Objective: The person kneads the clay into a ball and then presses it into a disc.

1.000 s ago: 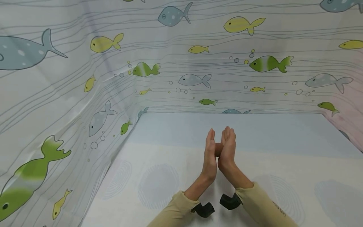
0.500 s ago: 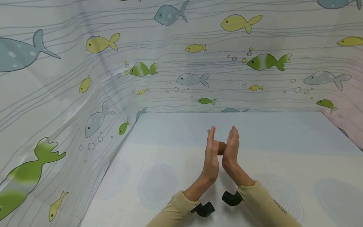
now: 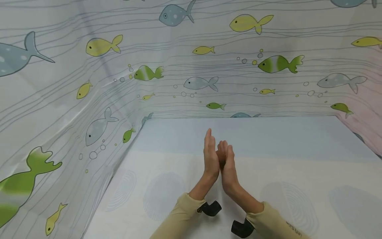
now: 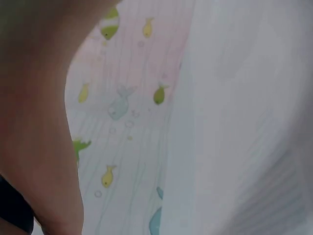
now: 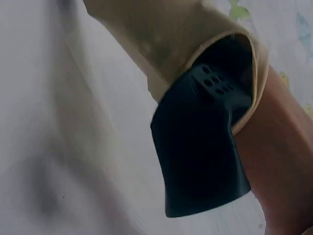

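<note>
Here, the left hand (image 3: 211,159) and the right hand (image 3: 229,169) are facing palm to palm, fingers extending straight rather than curling, and a brown lump (image 3: 222,158) is sitting between them, fingertips pointing toward the far edge of the bench (image 3: 283,137).

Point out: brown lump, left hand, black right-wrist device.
Brown lump (image 3: 222,158): head view, middle of its exposed part.
Left hand (image 3: 211,161): head view, middle of the visible hand.
Black right-wrist device (image 5: 199,154): right wrist view, broad smooth face below the holes.
</note>
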Demonstrator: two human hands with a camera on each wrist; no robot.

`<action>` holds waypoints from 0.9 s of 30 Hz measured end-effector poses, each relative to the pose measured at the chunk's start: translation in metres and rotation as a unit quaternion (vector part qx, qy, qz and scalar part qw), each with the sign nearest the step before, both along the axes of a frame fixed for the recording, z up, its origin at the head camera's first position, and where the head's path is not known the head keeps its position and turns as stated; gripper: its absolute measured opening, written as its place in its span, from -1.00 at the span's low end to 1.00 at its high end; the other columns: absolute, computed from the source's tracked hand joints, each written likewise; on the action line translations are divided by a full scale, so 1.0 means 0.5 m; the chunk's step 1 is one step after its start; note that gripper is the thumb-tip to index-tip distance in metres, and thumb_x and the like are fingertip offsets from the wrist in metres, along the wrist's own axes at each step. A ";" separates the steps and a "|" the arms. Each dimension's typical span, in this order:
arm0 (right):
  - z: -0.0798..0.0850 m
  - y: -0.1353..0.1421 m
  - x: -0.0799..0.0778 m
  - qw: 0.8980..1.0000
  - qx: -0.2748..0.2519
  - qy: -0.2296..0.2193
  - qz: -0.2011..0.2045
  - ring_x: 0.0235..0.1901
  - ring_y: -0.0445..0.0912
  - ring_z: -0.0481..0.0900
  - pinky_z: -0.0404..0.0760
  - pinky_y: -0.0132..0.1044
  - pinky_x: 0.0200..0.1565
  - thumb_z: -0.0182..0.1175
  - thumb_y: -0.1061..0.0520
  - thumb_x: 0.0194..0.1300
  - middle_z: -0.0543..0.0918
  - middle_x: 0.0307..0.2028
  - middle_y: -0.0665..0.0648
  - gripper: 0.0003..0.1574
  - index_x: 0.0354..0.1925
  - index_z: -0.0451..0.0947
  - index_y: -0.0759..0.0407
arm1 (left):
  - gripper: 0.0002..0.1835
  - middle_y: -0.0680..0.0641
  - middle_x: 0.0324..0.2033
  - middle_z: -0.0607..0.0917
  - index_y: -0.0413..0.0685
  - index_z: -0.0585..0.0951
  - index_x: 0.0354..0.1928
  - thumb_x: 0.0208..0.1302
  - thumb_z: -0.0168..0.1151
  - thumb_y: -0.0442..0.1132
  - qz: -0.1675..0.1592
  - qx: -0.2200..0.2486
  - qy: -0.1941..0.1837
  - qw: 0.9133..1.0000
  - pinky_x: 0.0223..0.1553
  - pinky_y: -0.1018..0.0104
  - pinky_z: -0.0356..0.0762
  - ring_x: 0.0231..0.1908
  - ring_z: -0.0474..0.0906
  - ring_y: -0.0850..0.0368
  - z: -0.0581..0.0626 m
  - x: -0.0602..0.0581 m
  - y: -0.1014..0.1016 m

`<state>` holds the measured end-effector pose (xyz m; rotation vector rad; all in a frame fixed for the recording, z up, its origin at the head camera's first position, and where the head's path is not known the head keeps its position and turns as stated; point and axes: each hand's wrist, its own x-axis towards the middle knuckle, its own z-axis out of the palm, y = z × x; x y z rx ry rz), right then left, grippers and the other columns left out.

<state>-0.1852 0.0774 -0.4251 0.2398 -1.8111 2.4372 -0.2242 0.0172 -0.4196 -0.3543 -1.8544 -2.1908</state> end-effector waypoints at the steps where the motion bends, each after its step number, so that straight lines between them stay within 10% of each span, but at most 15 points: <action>1: 0.001 -0.003 0.004 1.000 0.001 -0.001 0.009 0.55 0.01 -0.20 -0.19 -0.02 0.50 -0.59 -0.39 0.51 -0.17 0.57 0.13 -0.04 0.57 -0.38 0.17 | -0.32 -0.08 0.54 0.04 -0.08 0.03 0.56 0.52 -0.30 0.07 0.007 0.003 -0.004 1.000 0.48 -0.08 -0.13 0.52 -0.07 0.01 -0.001 -0.005 -0.005; 18: 0.019 -0.028 0.056 0.998 -0.017 0.000 0.059 0.54 0.09 -0.26 -0.15 0.09 0.48 -0.59 -0.33 0.55 -0.27 0.56 0.26 -0.04 0.54 -0.46 0.29 | -0.32 0.03 0.52 0.09 -0.02 0.05 0.55 0.53 -0.32 0.14 0.070 -0.006 -0.012 0.997 0.47 0.00 -0.05 0.50 -0.01 0.11 0.014 -0.043 -0.056; 27: 0.034 -0.024 0.050 0.997 -0.039 -0.015 0.062 0.54 0.05 -0.26 -0.15 0.07 0.48 -0.62 -0.39 0.51 -0.24 0.55 0.23 0.01 0.55 -0.36 0.29 | -0.31 -0.05 0.54 0.03 -0.05 0.00 0.57 0.52 -0.37 0.10 0.011 -0.002 0.006 1.000 0.48 -0.08 -0.15 0.53 -0.10 0.05 -0.001 -0.027 -0.050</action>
